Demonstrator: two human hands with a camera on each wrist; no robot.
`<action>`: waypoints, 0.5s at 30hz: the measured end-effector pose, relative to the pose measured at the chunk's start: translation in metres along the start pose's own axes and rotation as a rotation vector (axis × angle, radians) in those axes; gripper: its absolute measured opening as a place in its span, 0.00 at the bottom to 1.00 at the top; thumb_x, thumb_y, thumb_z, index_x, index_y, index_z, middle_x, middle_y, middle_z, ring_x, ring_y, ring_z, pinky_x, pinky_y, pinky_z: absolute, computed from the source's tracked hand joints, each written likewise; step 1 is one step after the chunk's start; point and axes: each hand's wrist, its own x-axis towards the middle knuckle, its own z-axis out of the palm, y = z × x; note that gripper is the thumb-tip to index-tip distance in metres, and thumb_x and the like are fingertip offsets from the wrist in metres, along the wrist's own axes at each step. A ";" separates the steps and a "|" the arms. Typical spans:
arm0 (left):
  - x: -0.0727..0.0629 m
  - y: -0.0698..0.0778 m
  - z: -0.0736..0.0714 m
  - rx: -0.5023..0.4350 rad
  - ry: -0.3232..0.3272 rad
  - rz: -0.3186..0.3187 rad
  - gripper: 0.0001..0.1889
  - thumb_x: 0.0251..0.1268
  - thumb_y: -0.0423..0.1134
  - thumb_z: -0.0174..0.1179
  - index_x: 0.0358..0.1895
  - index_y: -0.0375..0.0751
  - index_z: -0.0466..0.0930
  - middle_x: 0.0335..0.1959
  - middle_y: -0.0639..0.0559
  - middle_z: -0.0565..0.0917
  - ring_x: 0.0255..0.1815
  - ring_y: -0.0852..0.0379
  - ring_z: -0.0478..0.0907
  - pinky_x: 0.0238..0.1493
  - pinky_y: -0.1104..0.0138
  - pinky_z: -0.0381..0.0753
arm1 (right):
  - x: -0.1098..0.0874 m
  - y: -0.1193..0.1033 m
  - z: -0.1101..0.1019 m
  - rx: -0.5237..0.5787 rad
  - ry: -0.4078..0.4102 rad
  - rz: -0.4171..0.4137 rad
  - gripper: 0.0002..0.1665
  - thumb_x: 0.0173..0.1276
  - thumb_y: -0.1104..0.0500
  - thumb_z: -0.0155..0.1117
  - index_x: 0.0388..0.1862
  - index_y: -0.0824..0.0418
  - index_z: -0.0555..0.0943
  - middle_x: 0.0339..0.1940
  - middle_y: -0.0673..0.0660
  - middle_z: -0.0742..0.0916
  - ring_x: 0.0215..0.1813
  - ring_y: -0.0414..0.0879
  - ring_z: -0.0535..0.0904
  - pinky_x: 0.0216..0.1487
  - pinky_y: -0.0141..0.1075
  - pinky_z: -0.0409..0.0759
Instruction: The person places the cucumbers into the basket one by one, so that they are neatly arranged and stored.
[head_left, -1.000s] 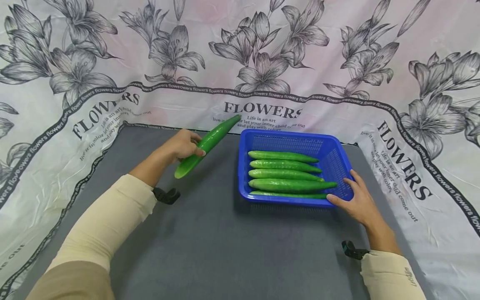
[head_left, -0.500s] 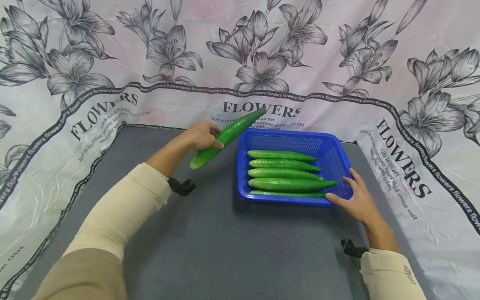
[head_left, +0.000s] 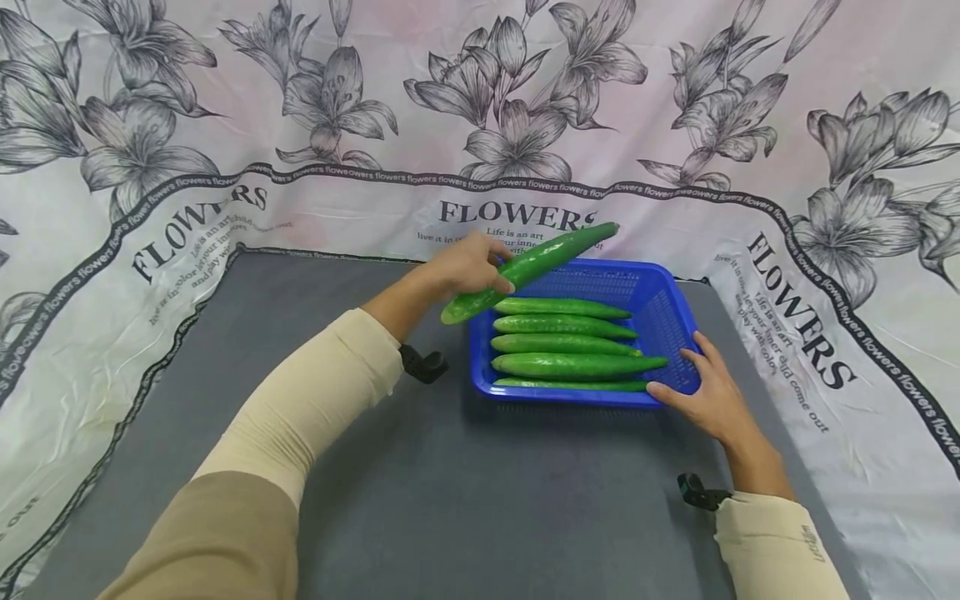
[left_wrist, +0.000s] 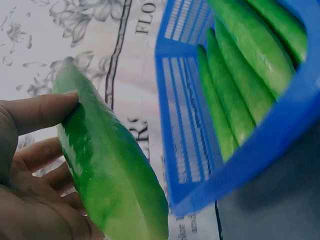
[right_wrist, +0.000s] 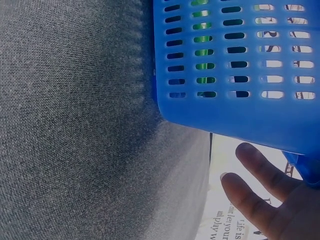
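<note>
Gripping a cucumber in my left hand, fingers curled round it, I hold it tilted above the blue basket's far-left corner. My right hand rests relaxed against the basket's near-right corner on the bench.

Green cucumbers; blue slotted basket; grey mat; white-pink cloth, grey flower print, black lettering; cream sleeves.
</note>
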 end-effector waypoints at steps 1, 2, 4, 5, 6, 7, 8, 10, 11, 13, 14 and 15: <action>0.003 0.001 0.003 -0.004 -0.010 0.005 0.31 0.58 0.32 0.68 0.66 0.39 0.71 0.61 0.42 0.73 0.59 0.47 0.71 0.56 0.61 0.74 | 0.000 -0.001 0.000 0.000 -0.005 0.000 0.56 0.60 0.39 0.67 0.71 0.75 0.58 0.78 0.62 0.46 0.73 0.70 0.46 0.59 0.72 0.53; 0.006 0.003 0.006 -0.004 -0.022 0.006 0.31 0.58 0.32 0.68 0.66 0.39 0.71 0.61 0.42 0.73 0.59 0.48 0.71 0.56 0.61 0.74 | 0.001 -0.001 0.000 0.000 -0.009 0.000 0.56 0.60 0.39 0.67 0.71 0.76 0.58 0.78 0.63 0.46 0.73 0.70 0.47 0.59 0.72 0.54; 0.011 0.004 0.012 0.002 -0.041 0.011 0.30 0.58 0.32 0.69 0.66 0.39 0.72 0.62 0.43 0.73 0.61 0.48 0.70 0.57 0.61 0.73 | 0.001 -0.001 0.001 0.004 -0.014 -0.002 0.55 0.60 0.39 0.67 0.71 0.76 0.58 0.78 0.63 0.47 0.73 0.70 0.47 0.59 0.72 0.53; 0.013 0.005 0.015 -0.003 -0.050 0.013 0.30 0.57 0.32 0.69 0.66 0.39 0.72 0.62 0.43 0.73 0.62 0.48 0.70 0.58 0.61 0.73 | 0.001 0.000 0.002 0.005 -0.015 -0.004 0.55 0.60 0.39 0.67 0.71 0.76 0.58 0.78 0.63 0.47 0.73 0.70 0.47 0.59 0.72 0.53; 0.015 0.005 0.017 0.001 -0.056 0.018 0.30 0.57 0.32 0.69 0.65 0.39 0.72 0.62 0.43 0.73 0.62 0.48 0.69 0.58 0.61 0.72 | 0.001 0.000 0.002 0.005 -0.015 -0.007 0.55 0.60 0.40 0.67 0.71 0.76 0.59 0.78 0.63 0.47 0.73 0.70 0.47 0.59 0.72 0.53; 0.017 0.006 0.020 0.005 -0.065 0.019 0.30 0.57 0.32 0.69 0.65 0.40 0.73 0.63 0.44 0.73 0.63 0.48 0.68 0.59 0.61 0.71 | 0.000 0.000 0.002 0.005 -0.014 -0.008 0.55 0.60 0.40 0.67 0.71 0.76 0.59 0.78 0.63 0.47 0.73 0.70 0.47 0.59 0.72 0.54; 0.019 0.006 0.022 0.007 -0.072 0.023 0.30 0.57 0.32 0.69 0.65 0.40 0.73 0.63 0.45 0.73 0.64 0.48 0.68 0.60 0.60 0.71 | 0.000 0.000 0.003 0.003 -0.012 -0.008 0.55 0.60 0.40 0.67 0.71 0.76 0.59 0.78 0.63 0.47 0.73 0.70 0.47 0.59 0.72 0.54; 0.024 0.007 0.027 0.002 -0.085 0.030 0.29 0.57 0.31 0.69 0.65 0.39 0.73 0.63 0.45 0.73 0.64 0.48 0.68 0.60 0.60 0.71 | 0.000 0.000 0.002 0.001 -0.007 -0.007 0.55 0.60 0.40 0.67 0.71 0.75 0.59 0.78 0.63 0.47 0.73 0.71 0.47 0.58 0.73 0.54; 0.027 0.007 0.030 -0.004 -0.094 0.034 0.29 0.57 0.31 0.68 0.65 0.39 0.73 0.63 0.45 0.73 0.64 0.48 0.68 0.59 0.61 0.71 | -0.001 0.000 0.002 0.001 -0.003 -0.007 0.55 0.60 0.40 0.67 0.71 0.75 0.59 0.78 0.63 0.47 0.73 0.71 0.47 0.58 0.73 0.54; 0.033 0.007 0.035 -0.014 -0.111 0.042 0.29 0.58 0.30 0.68 0.65 0.38 0.73 0.64 0.44 0.72 0.64 0.48 0.68 0.58 0.61 0.73 | 0.000 0.000 0.002 0.004 0.002 -0.006 0.55 0.60 0.40 0.67 0.71 0.75 0.59 0.78 0.63 0.47 0.73 0.71 0.47 0.58 0.73 0.54; 0.035 0.007 0.038 -0.017 -0.122 0.042 0.29 0.58 0.30 0.68 0.65 0.39 0.73 0.64 0.43 0.72 0.64 0.48 0.68 0.57 0.62 0.73 | 0.000 0.000 0.001 0.005 0.002 -0.006 0.55 0.60 0.40 0.67 0.71 0.75 0.59 0.78 0.63 0.47 0.73 0.70 0.47 0.58 0.73 0.54; 0.037 0.007 0.042 -0.019 -0.136 0.041 0.30 0.58 0.30 0.68 0.65 0.39 0.72 0.65 0.43 0.71 0.65 0.48 0.67 0.56 0.62 0.74 | 0.000 0.001 0.001 0.006 0.004 -0.005 0.55 0.60 0.40 0.67 0.71 0.75 0.59 0.78 0.63 0.47 0.73 0.70 0.47 0.58 0.73 0.54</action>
